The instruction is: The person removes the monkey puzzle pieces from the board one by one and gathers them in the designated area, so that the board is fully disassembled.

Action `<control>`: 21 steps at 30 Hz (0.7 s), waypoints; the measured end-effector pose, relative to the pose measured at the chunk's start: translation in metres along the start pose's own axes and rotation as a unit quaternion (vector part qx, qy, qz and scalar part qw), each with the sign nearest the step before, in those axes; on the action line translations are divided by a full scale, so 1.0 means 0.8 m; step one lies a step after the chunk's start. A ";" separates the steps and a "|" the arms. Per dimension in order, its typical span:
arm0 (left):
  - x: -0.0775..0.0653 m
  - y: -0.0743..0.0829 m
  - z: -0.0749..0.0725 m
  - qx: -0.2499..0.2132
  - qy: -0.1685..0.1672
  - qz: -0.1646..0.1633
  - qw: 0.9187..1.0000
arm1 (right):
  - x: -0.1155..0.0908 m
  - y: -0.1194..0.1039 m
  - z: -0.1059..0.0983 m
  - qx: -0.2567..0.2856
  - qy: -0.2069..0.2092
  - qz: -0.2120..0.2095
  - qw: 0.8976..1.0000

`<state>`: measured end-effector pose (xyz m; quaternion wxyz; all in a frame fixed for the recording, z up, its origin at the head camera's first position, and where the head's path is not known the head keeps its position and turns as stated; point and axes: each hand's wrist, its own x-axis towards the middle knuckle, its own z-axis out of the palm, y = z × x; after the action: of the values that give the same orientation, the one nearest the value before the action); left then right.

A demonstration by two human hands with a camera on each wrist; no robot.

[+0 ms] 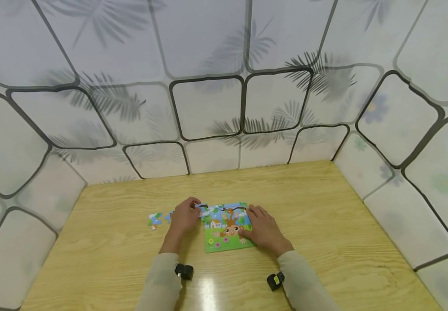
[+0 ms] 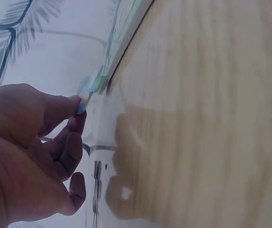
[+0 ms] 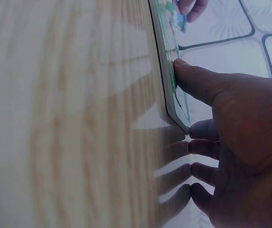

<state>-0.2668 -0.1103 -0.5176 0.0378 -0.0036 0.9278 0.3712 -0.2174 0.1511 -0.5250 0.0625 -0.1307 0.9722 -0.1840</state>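
A jigsaw puzzle (image 1: 214, 242) with a monkey, a house and flowers lies flat on the table in its tray. At its upper left edge my left hand (image 1: 185, 218) pinches a small puzzle piece (image 2: 82, 105) between thumb and finger, the other fingers loosely bent. The held piece touches or nearly touches the tray's edge; which one, I cannot tell. My right hand (image 1: 266, 230) rests at the right side, its thumb pressing on the picture and its fingertips touching the table by the tray corner (image 3: 178, 118). The hand covers part of the right edge.
Loose puzzle pieces (image 1: 155, 219) lie on the table left of my left hand, some partly hidden by it. The wooden table (image 1: 305, 194) meets patterned cloth walls (image 1: 212, 108) at the back and both sides. Each wrist wears a small black camera (image 1: 275, 281).
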 end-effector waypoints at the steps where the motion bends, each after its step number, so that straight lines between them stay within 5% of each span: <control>1: 0.001 -0.002 -0.002 0.012 -0.002 -0.006 1.000 | -0.001 -0.001 -0.001 0.004 -0.001 0.000 1.000; 9: 0.004 -0.015 -0.014 0.078 0.008 -0.024 0.997 | -0.002 -0.003 -0.006 0.009 -0.004 -0.002 1.000; 21: 0.002 -0.026 -0.022 0.109 0.024 -0.020 0.994 | -0.002 -0.002 -0.003 0.011 -0.001 -0.002 1.000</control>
<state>-0.2685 -0.1376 -0.5193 0.0232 -0.0270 0.9630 0.2670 -0.2163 0.1509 -0.5218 0.0651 -0.1322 0.9697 -0.1950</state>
